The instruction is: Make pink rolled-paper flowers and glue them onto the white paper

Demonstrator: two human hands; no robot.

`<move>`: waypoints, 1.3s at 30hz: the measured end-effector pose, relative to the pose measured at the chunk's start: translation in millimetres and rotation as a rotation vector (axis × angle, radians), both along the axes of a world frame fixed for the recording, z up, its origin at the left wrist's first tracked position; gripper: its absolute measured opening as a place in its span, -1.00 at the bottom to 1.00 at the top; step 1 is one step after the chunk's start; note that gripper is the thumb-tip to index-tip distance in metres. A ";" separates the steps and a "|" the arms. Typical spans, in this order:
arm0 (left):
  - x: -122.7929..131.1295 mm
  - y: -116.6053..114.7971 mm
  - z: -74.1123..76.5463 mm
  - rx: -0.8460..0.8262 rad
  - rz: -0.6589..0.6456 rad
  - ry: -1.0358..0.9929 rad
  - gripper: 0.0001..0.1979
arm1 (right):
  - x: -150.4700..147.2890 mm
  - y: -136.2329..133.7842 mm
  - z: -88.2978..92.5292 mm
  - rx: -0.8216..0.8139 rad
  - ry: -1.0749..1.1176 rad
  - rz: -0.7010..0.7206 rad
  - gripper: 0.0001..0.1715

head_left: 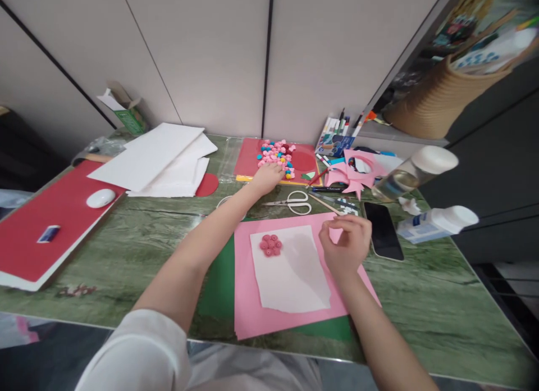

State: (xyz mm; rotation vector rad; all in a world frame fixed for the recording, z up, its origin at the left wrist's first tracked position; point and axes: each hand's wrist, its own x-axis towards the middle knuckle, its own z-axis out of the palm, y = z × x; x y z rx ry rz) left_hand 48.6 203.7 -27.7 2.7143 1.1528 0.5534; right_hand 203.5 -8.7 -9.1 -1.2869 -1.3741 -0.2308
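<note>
My left hand (268, 178) reaches palm down to the near edge of a pile of small pink, blue and yellow pieces (275, 152). Its fingers lie stretched over the pieces, and their tips are partly hidden. The pile rests on a red sheet (248, 158). Over the right side of the paper, my right hand (347, 245) is closed in a pinch on a thin wooden stick (326, 203), which points away to the left. On the white torn-edged paper (290, 278), a cluster of dark pink coiled pieces (270, 245) forms a flower shape. Pink sheets (244, 307) lie beneath it.
White-handled scissors (298, 203) lie behind the paper. To the right are a phone (383, 231), two white-capped bottles (438, 222), pink paper scraps (353, 172) and a marker box (334, 138). White sheets (155, 155) and a red board (37, 211) lie left.
</note>
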 end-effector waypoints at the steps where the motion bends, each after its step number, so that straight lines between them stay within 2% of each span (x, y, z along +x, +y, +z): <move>1: 4.3 2.6 -2.0 -0.004 0.002 0.002 -0.74 | 0.5 0.0 1.4 -0.004 0.002 -0.011 -0.81; 6: 18.3 11.9 -6.5 -0.048 0.083 -0.031 -0.73 | 5.2 -0.2 11.4 0.008 0.035 -0.053 -0.80; 10: 21.2 11.0 2.0 -0.101 0.173 -0.130 -0.76 | 8.4 0.4 19.7 0.030 0.115 -0.047 -0.82; 13: 18.8 -3.8 12.5 -0.164 0.227 -0.250 -0.76 | 9.5 1.4 22.7 -0.016 0.292 0.033 -0.81; 16: 10.3 -41.1 21.4 -0.269 0.229 -0.379 -0.72 | 8.0 1.1 19.3 -0.183 0.552 0.182 -0.79; 17: 5.8 -58.6 23.6 -0.338 0.217 -0.441 -0.71 | 6.1 0.3 17.0 -0.249 0.635 0.239 -0.77; 19: -5.6 -97.8 27.4 -0.815 0.164 -0.830 -0.67 | -0.6 -2.9 12.8 -0.360 0.754 0.352 -0.74; 21: -18.4 -136.0 30.1 -1.173 0.151 -1.074 -0.68 | -10.5 -7.9 10.8 -0.445 0.800 0.461 -0.74; 23: -30.2 -166.4 31.7 -1.331 0.204 -1.189 -0.70 | -21.6 -13.5 11.6 -0.531 0.818 0.560 -0.74; 25: -38.6 -185.9 31.7 -1.357 0.221 -1.221 -0.74 | -31.1 -18.3 14.0 -0.605 0.839 0.633 -0.74; 27: -42.6 -195.3 30.1 -1.307 0.192 -1.220 -0.76 | -37.4 -21.4 16.3 -0.639 0.846 0.668 -0.74; 31: -40.5 -198.4 24.2 -1.213 0.183 -1.203 -0.78 | -40.9 -22.5 17.3 -0.652 0.817 0.672 -0.74; 39: -37.4 -202.4 16.9 -1.212 0.222 -1.155 -0.81 | -42.1 -20.1 8.8 -0.665 0.684 0.641 -0.76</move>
